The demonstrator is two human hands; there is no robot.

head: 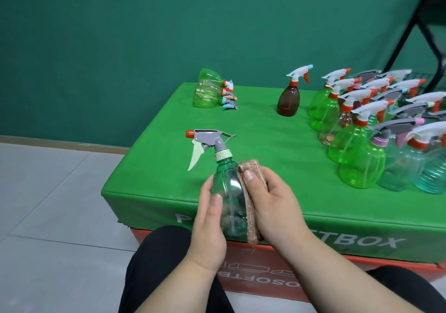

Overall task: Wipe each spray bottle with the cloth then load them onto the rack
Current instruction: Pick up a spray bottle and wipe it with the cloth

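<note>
Lower centre of the frame, the left hand (209, 218) grips the green spray bottle (225, 189) by its belly, over the near edge of the bench (265, 148); the folded cloth (252, 216) is pinched against its side by the right hand (274, 206); a hard rub could twist the smooth plastic loose.

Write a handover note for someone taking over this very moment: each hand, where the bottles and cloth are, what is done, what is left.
Left hand grips the green bottle by its body, in front of the green box.
Right hand holds the cloth against its side.
Brown bottle stands alone; a crowd of bottles stands at right; a stack of bottles lies far left.
Done: this wipe is under way; no bottle visibly racked.
Left: finish, load, then the rest.
</note>
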